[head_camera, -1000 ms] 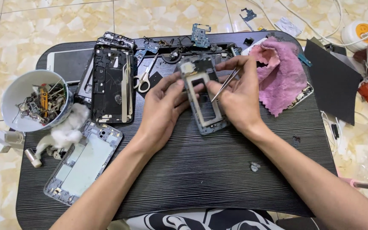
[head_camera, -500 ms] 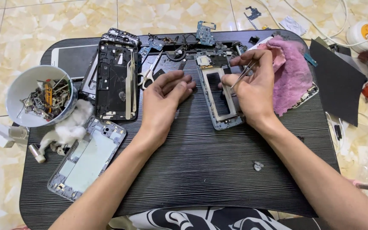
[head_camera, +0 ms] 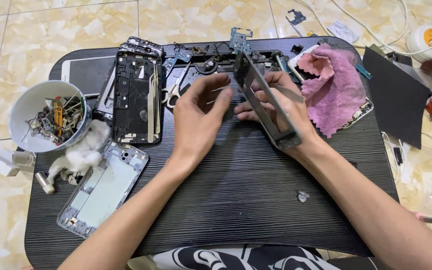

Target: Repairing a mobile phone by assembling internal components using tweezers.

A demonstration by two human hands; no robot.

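The metal phone frame (head_camera: 266,102) now stands on edge, grasped by the right hand (head_camera: 288,117); left hand (head_camera: 198,117) released.

Both hands meet mid-table: left hand (head_camera: 199,117) flat (fingers extended), right hand (head_camera: 281,107) gripping.

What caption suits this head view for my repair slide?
Right hand tilts a phone frame on edge above the black table; open left hand beside it.

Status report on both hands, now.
Right hand grips phone frame, tilted on edge. Left hand open, beside it. Scissors behind the hands.
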